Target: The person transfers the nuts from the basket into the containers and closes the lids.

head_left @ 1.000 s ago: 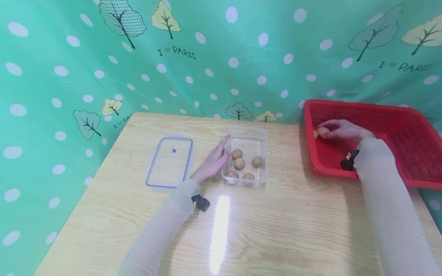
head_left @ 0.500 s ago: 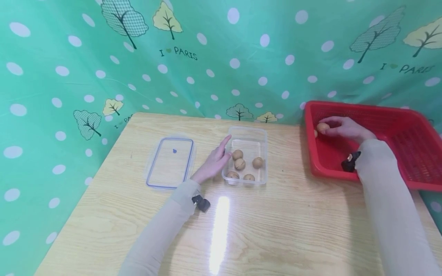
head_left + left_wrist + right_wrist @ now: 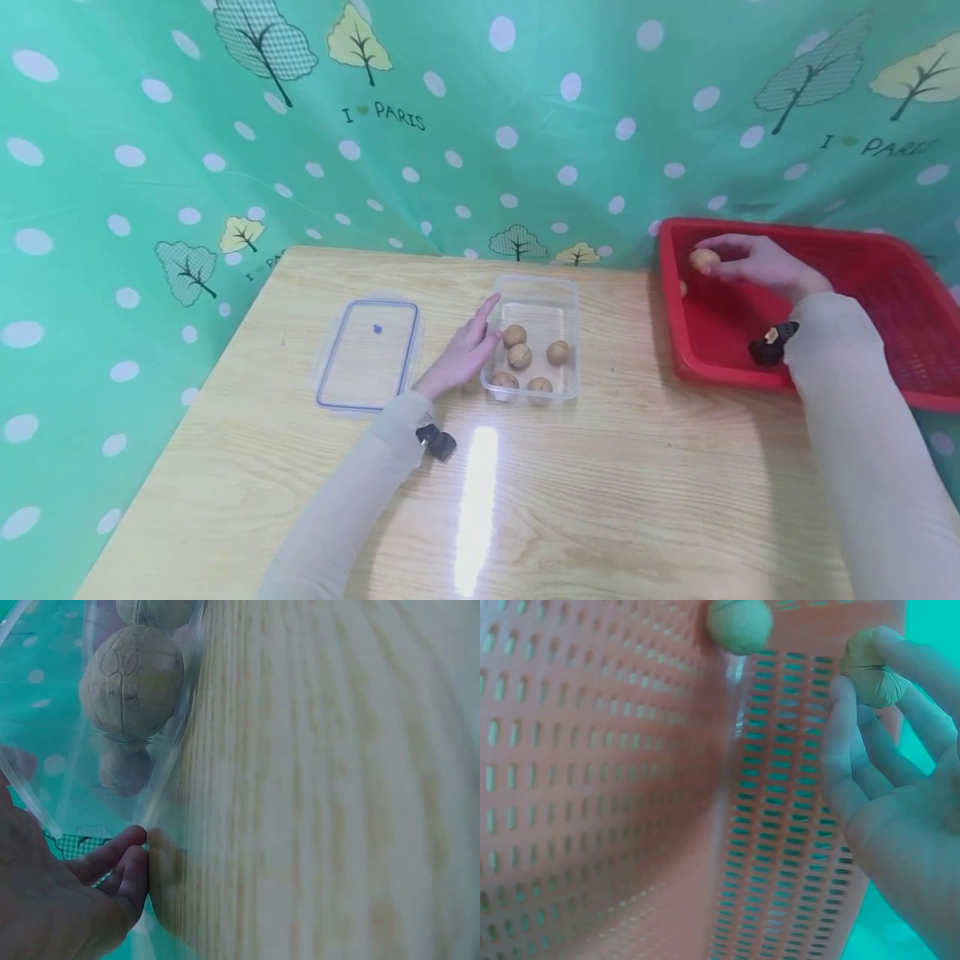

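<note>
My right hand [image 3: 768, 265] pinches a walnut [image 3: 703, 261] between thumb and fingers, inside the left part of the red basket [image 3: 678, 350]. The right wrist view shows that held walnut [image 3: 871, 669] off the basket floor, while another walnut [image 3: 739, 624] lies by the wall. My left hand [image 3: 463, 354] rests against the left side of a clear plastic container [image 3: 542, 283], its fingers fairly straight. Several walnuts [image 3: 558, 352] sit in the container's near half. In the left wrist view, fingertips of the left hand [image 3: 82, 885] touch the container near its base.
A clear lid [image 3: 367, 354] with a blue seal lies flat on the wooden table [image 3: 600, 492], left of the container. A green dotted cloth [image 3: 420, 150] hangs behind the table. The basket's raised rim stands at the table's right side.
My right hand has lifted the walnut slightly and drawn back from the other walnut by the basket's left wall. The left hand and the container stay where they were.
</note>
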Available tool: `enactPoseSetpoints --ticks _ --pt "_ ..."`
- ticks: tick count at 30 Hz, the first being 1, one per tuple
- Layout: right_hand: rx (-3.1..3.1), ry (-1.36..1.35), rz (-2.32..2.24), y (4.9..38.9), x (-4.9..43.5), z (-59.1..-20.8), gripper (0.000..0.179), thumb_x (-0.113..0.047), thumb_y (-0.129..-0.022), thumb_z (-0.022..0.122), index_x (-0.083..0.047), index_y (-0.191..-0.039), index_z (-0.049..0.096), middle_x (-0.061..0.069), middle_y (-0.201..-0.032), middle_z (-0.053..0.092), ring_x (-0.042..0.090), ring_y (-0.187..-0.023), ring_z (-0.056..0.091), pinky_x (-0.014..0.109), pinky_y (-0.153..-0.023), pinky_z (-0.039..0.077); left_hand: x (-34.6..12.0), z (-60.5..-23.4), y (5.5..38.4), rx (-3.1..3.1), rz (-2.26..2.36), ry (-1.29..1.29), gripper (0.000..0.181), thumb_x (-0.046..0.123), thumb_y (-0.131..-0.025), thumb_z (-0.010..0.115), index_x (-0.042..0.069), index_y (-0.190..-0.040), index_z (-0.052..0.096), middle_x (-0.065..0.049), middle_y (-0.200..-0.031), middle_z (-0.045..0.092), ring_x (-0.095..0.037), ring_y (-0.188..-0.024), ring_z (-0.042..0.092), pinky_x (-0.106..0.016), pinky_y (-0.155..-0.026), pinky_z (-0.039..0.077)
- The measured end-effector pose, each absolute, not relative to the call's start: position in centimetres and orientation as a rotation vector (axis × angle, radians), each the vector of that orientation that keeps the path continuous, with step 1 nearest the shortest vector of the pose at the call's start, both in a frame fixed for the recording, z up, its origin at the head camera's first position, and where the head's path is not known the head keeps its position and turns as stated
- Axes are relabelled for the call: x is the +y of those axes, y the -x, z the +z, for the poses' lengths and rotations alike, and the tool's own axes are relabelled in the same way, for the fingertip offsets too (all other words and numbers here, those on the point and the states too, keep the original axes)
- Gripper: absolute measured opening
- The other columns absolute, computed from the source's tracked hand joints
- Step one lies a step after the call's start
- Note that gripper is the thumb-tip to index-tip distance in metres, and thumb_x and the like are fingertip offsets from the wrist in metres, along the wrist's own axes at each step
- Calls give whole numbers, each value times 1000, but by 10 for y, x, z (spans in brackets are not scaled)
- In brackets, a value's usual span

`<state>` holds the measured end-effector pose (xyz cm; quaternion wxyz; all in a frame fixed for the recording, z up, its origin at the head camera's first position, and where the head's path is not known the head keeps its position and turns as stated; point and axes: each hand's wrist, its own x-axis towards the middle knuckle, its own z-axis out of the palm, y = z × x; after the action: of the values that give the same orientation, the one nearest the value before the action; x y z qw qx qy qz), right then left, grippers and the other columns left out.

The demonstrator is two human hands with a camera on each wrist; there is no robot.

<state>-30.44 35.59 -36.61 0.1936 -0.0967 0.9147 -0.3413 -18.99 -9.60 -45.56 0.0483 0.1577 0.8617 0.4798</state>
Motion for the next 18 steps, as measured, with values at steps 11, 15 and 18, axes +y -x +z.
enactPoseSetpoints --ticks 11,15,18 --pt "2609 314 -965 296 347 -341 81 -36 -86 73 -18 -152 31 11 -139 38 35 -122 35 54 -86 49 -95 -456 191 2632 1474 -492 61 13 -100 43 10 -155 15 -4 -72 42 -18 -63 40 -36 -60 41" --pt "2617 325 -985 292 340 -330 76 -36 -87 71 -20 -151 34 10 -138 39 31 -121 36 45 -84 51 -95 -456 190 2629 1474 -505 61 13 -100 42 10 -155 15 -4 -72 41 -18 -63 39 -35 -59 40" --pt "2612 331 -1012 289 334 -323 71 -36 -88 70 -22 -150 37 8 -137 40 29 -121 36 34 -80 50 -95 -455 189 2632 1473 -508 61 13 -101 42 11 -155 15 -3 -72 39 -18 -64 38 -34 -60 40"
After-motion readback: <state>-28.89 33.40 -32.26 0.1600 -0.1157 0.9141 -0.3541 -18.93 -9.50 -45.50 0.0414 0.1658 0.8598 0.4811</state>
